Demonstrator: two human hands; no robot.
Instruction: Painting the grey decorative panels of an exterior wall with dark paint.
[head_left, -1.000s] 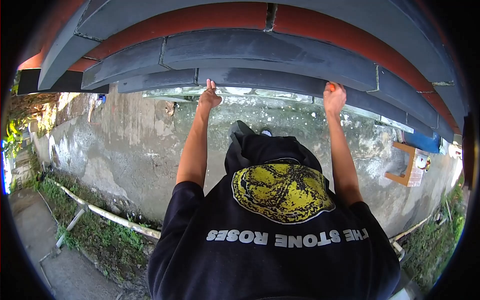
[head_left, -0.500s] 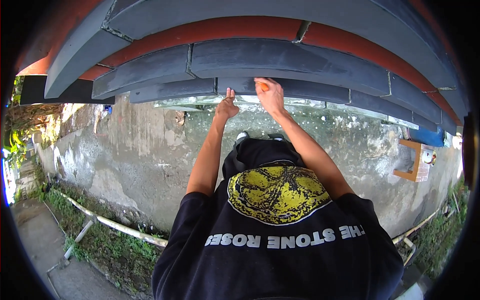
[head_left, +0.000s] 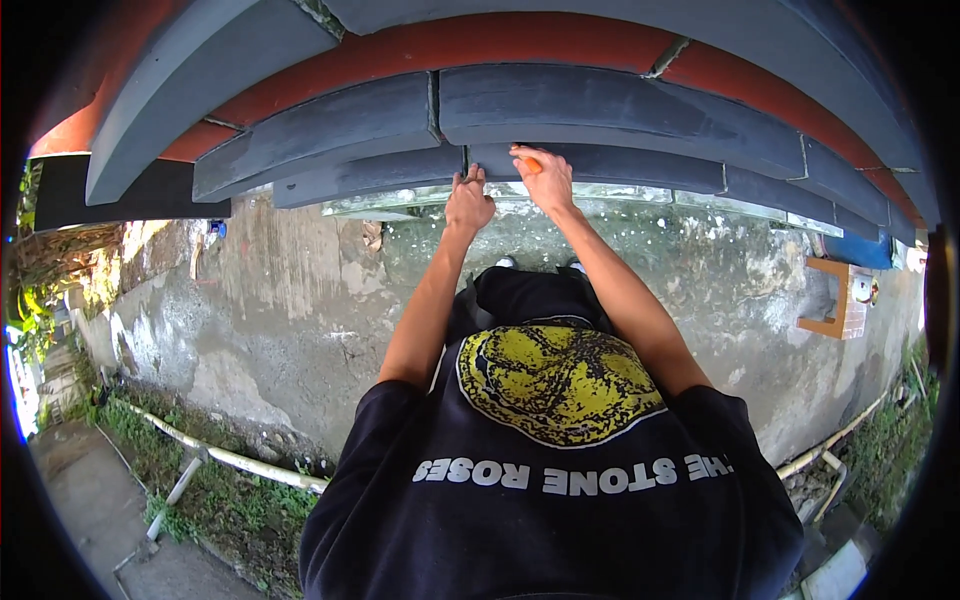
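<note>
My right hand (head_left: 548, 187) is closed around a small orange handle (head_left: 531, 166). Whatever part of the tool lies beyond the fingers is hidden, so I cannot tell its kind. It is held against the lower dark grey board (head_left: 600, 168). Just left of it, my left hand (head_left: 469, 205) rests its fingertips on the lower edge of the same row, beside the vertical joint (head_left: 465, 158) between two boards. Its fingers are slightly bent and apart, with nothing seen in them. Above is a longer grey board (head_left: 600, 112) with its own joint.
A red band (head_left: 500, 42) runs between the grey boards. Below lies a stained concrete floor (head_left: 270, 310) with white specks. An orange-brown box-like object (head_left: 836, 298) stands at the right, near a blue item (head_left: 858, 250). Pale pipes (head_left: 240, 460) border grass behind me.
My view has shifted left along the boards. My left hand has moved to the board joint, its fingers more bent. My right hand still grips the orange handle against the lower board.
</note>
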